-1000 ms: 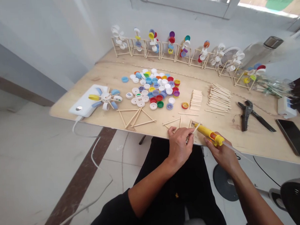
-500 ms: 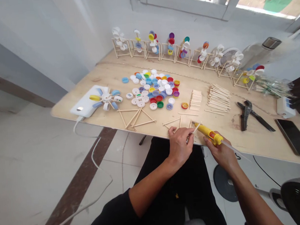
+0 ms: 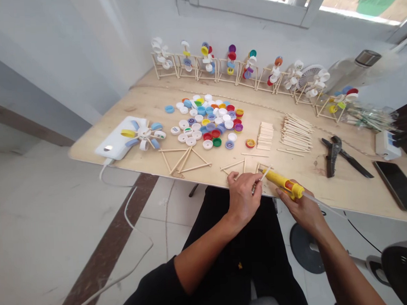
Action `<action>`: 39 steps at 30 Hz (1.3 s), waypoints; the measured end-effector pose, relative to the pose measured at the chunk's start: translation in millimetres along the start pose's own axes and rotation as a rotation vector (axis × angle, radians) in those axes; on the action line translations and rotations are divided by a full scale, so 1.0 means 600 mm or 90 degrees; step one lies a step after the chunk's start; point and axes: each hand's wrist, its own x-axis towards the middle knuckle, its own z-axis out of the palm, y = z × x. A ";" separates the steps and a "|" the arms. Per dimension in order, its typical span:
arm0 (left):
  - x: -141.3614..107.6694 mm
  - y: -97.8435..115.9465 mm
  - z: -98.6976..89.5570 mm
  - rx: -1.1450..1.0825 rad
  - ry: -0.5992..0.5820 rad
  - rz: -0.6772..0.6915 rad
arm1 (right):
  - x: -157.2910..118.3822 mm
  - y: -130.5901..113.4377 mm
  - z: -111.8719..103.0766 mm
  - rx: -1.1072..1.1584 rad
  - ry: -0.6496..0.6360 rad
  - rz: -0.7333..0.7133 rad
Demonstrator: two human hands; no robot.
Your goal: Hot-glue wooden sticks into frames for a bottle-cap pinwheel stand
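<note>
My right hand (image 3: 303,207) is closed around a yellow hot glue gun (image 3: 281,181), with a pale glue stick (image 3: 322,203) trailing from its back end. The nozzle points left, close to the fingers of my left hand (image 3: 244,195). Pinched in that left hand is a thin wooden stick (image 3: 265,173), its tip angled up beside the nozzle. Under and beside my left hand lies a triangle of sticks (image 3: 233,164), partly covered. Another stick piece behind the nozzle is mostly hidden. Further left rest two joined stick triangles (image 3: 185,160).
Colourful bottle caps (image 3: 207,121) cover the middle. Stick piles (image 3: 296,135) lie to the right, beyond them black cutters (image 3: 335,155) and a phone (image 3: 398,184). A cap wheel (image 3: 144,133) sits on a white power bank (image 3: 120,140). Finished cap-wheel stands (image 3: 232,70) line the wall.
The glue gun has shifted slightly right and down, its nozzle drawing a little away from the stick tip. My left hand stays almost still, holding the stick.
</note>
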 end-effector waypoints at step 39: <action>0.002 0.010 0.000 0.019 -0.011 0.008 | 0.052 0.291 -0.172 -0.569 0.248 0.064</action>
